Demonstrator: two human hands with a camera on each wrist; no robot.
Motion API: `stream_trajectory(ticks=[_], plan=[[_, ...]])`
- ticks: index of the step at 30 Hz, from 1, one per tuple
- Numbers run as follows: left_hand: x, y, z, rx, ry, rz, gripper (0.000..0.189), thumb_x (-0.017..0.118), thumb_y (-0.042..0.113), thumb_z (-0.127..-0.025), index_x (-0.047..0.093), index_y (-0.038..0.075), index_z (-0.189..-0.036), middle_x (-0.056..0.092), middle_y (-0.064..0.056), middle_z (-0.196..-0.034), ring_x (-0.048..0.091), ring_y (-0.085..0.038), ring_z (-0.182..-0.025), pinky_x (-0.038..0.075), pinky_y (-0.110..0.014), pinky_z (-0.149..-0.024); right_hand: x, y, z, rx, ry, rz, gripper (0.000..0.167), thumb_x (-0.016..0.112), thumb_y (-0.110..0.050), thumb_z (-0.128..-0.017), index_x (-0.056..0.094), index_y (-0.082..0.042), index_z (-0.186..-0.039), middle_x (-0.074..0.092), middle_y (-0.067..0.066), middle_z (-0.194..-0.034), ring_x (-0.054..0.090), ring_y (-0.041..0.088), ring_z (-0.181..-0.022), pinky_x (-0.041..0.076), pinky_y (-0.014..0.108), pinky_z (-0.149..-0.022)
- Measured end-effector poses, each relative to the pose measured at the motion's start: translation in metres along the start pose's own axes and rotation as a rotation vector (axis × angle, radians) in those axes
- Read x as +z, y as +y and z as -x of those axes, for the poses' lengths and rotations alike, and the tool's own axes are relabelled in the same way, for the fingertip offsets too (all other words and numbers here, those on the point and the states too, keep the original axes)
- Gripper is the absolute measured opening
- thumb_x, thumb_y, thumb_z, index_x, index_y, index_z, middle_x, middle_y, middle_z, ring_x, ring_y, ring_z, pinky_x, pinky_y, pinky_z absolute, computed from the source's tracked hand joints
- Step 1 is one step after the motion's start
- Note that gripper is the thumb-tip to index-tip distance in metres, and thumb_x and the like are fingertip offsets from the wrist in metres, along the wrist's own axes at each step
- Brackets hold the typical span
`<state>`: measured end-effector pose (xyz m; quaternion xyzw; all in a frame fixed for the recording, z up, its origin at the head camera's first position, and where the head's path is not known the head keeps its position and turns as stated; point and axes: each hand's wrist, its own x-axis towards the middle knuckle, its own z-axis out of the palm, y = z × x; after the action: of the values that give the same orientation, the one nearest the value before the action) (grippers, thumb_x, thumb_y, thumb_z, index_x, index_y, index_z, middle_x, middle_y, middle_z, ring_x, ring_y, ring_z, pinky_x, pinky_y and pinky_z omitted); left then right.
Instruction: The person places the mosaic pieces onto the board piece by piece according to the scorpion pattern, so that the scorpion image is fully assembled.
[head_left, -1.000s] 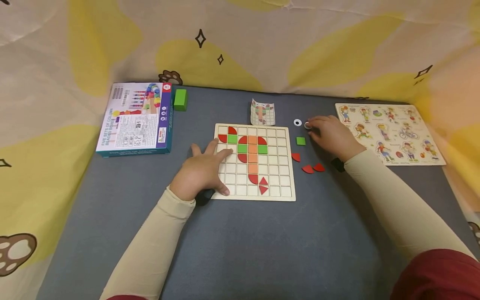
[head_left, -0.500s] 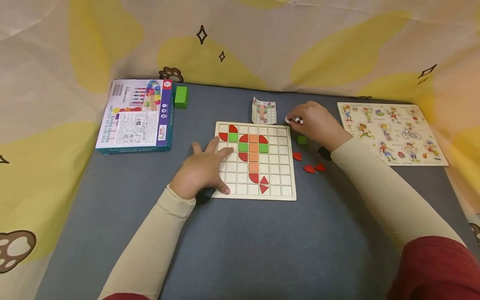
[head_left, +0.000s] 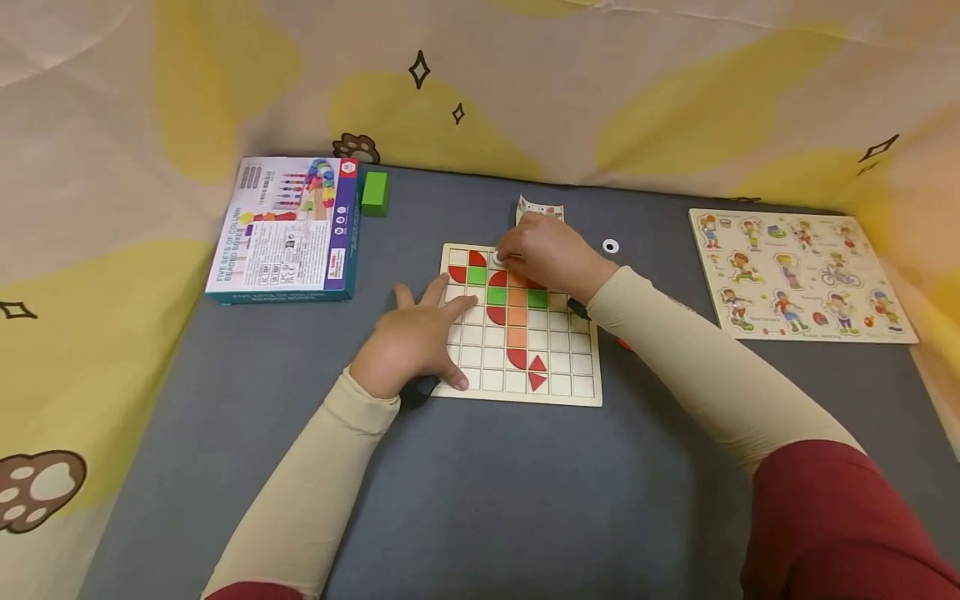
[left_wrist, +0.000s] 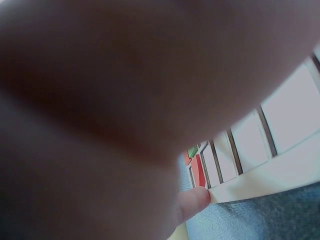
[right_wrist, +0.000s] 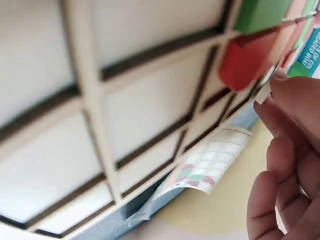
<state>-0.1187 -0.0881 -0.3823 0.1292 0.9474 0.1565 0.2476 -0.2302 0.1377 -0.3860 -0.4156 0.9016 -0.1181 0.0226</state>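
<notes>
A wooden grid board (head_left: 561, 388) lies on the table, holding red, green and orange tiles in some cells. My left hand (head_left: 408, 342) rests with fingers spread on its left edge. Over the top row, the right hand (head_left: 551, 252) pinches a small white disc (head_left: 498, 259) between thumb and index finger; the right wrist view shows this white disc (right_wrist: 263, 93) edge-on. Behind that hand stands a curled pattern card (head_left: 551, 210), partly covered. A white eye disc (head_left: 611, 246) lies right of the board. A red tile (head_left: 624, 344) peeks out from under the right sleeve.
At the back left lies a beaded-toy box (head_left: 281, 233), with a green block (head_left: 375, 194) beside it. A picture puzzle board (head_left: 802, 275) lies on the right. Patterned cloth (head_left: 525, 92) rises behind the table.
The right hand picked up one white eye disc and carried it left to the board's top row. Its arm now covers the loose green tile and most red ones. My left hand stayed put.
</notes>
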Motion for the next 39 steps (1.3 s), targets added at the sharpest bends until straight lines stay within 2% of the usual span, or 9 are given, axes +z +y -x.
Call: stream_trajectory(ticks=[7,12,18,20,24,27,30,33,39], plan=[[-0.003,0.002,0.003,0.010,-0.006,-0.010,0.122,0.103,0.047,-0.060,0.042,0.029,-0.165,0.013,-0.017,-0.175,0.014,-0.064,-0.145,0.057,-0.065,-0.084,0.005,-0.004,0.009,-0.003,-0.031,0.070,0.022,0.072,-0.003,-0.099,0.083,-0.008,-0.117,0.076,0.005,-0.125,0.061,0.031,-0.103,0.054,0.041,-0.085],[-0.004,0.003,0.004,0.012,-0.012,-0.015,0.121,0.103,0.046,-0.062,0.041,0.028,-0.165,0.012,-0.017,-0.175,0.012,-0.066,-0.147,0.057,-0.065,-0.085,0.009,-0.009,0.020,0.007,-0.028,0.115,0.037,0.061,0.006,-0.098,0.080,-0.010,-0.126,0.070,0.004,-0.138,0.058,0.033,-0.107,0.055,0.047,-0.083],[-0.005,0.004,0.003,0.007,-0.018,-0.012,0.121,0.103,0.044,-0.063,0.041,0.028,-0.165,0.012,-0.017,-0.175,0.011,-0.066,-0.147,0.056,-0.067,-0.086,0.007,-0.017,0.025,0.090,-0.096,0.075,0.048,0.059,0.002,-0.101,0.068,-0.014,-0.144,0.059,0.002,-0.152,0.051,0.033,-0.129,0.050,0.058,-0.096],[-0.005,0.004,0.003,0.007,-0.018,-0.010,0.121,0.103,0.044,-0.063,0.041,0.028,-0.165,0.012,-0.017,-0.175,0.011,-0.066,-0.147,0.057,-0.066,-0.086,0.005,-0.017,0.024,0.116,-0.112,0.059,0.047,0.058,0.001,-0.101,0.069,-0.015,-0.144,0.059,0.002,-0.153,0.048,0.033,-0.134,0.046,0.060,-0.102],[-0.004,0.005,0.002,0.012,-0.016,-0.010,0.121,0.103,0.045,-0.062,0.042,0.028,-0.165,0.012,-0.018,-0.175,0.012,-0.066,-0.146,0.057,-0.066,-0.085,0.002,-0.014,0.023,0.170,-0.126,0.038,0.042,0.056,-0.002,-0.102,0.071,-0.015,-0.139,0.057,0.002,-0.155,0.043,0.033,-0.138,0.041,0.061,-0.106],[-0.003,0.004,0.000,0.012,-0.015,-0.006,0.121,0.103,0.045,-0.062,0.042,0.028,-0.165,0.013,-0.018,-0.174,0.012,-0.066,-0.146,0.057,-0.066,-0.085,-0.004,-0.012,0.025,0.220,-0.110,-0.005,0.038,0.053,-0.004,-0.105,0.070,-0.014,-0.137,0.055,0.005,-0.155,0.040,0.036,-0.142,0.037,0.062,-0.110],[-0.001,0.004,-0.001,0.014,-0.008,-0.001,0.121,0.104,0.044,-0.061,0.042,0.027,-0.165,0.013,-0.018,-0.174,0.011,-0.066,-0.146,0.057,-0.065,-0.084,-0.016,-0.003,0.034,0.274,-0.043,-0.037,0.039,0.048,-0.003,-0.104,0.069,-0.011,-0.135,0.060,0.009,-0.149,0.043,0.039,-0.142,0.036,0.062,-0.112],[0.000,0.003,-0.001,0.013,-0.002,-0.006,0.122,0.104,0.044,-0.061,0.042,0.027,-0.165,0.013,-0.018,-0.174,0.011,-0.066,-0.146,0.058,-0.064,-0.083,-0.031,0.015,0.054,0.342,0.021,-0.039,0.039,0.046,-0.002,-0.104,0.071,-0.007,-0.133,0.066,0.015,-0.141,0.048,0.043,-0.136,0.039,0.061,-0.110],[-0.001,0.002,0.000,0.006,-0.010,-0.013,0.124,0.104,0.045,-0.061,0.041,0.027,-0.165,0.011,-0.018,-0.175,0.011,-0.065,-0.146,0.057,-0.064,-0.085,-0.044,0.059,0.098,0.499,0.025,-0.005,0.029,0.061,-0.006,-0.102,0.074,-0.002,-0.127,0.072,0.020,-0.129,0.051,0.051,-0.128,0.042,0.062,-0.105]])
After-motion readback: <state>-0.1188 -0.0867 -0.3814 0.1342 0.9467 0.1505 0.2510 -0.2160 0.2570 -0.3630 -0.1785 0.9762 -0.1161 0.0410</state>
